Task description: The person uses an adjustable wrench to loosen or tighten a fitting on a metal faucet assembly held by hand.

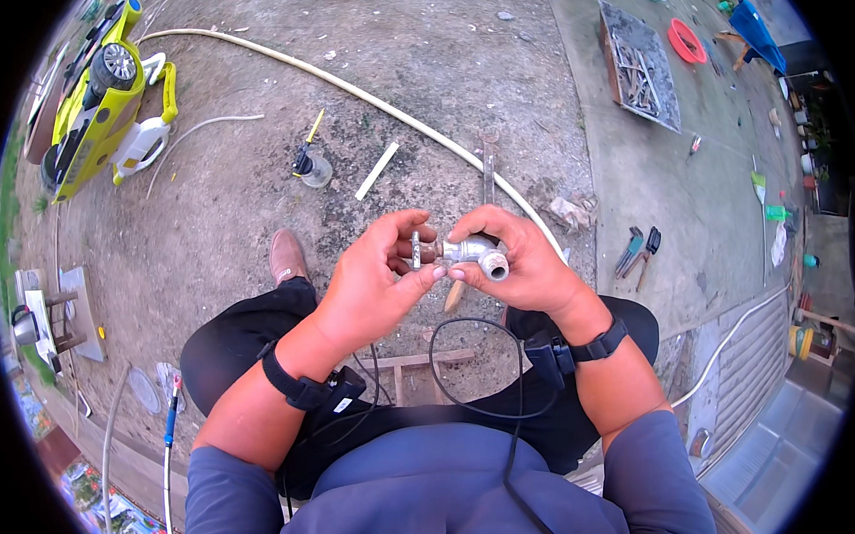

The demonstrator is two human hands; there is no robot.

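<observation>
Both my hands are raised between my knees around a small metal tap [465,250] with a round open end at its right. My right hand [533,268] is closed on the silvery tap body, thumb and forefinger around it. At the tap's left, my left hand [364,274] pinches the brownish stem and small cross-piece with its fingertips. Whether the stem is joined to the body is hard to see. Below the hands, a wooden handle [455,296] lies on the ground. A long metal tool [488,175] lies just beyond them, partly hidden.
A pale hose [375,101] curves across the ground. Ahead are a spray bottle [317,170] and white strip [377,171]. Pliers [629,251] lie at right; a tool-filled tray [667,108] and red basin [686,40] are farther off. A yellow toy car [97,114] stands far left.
</observation>
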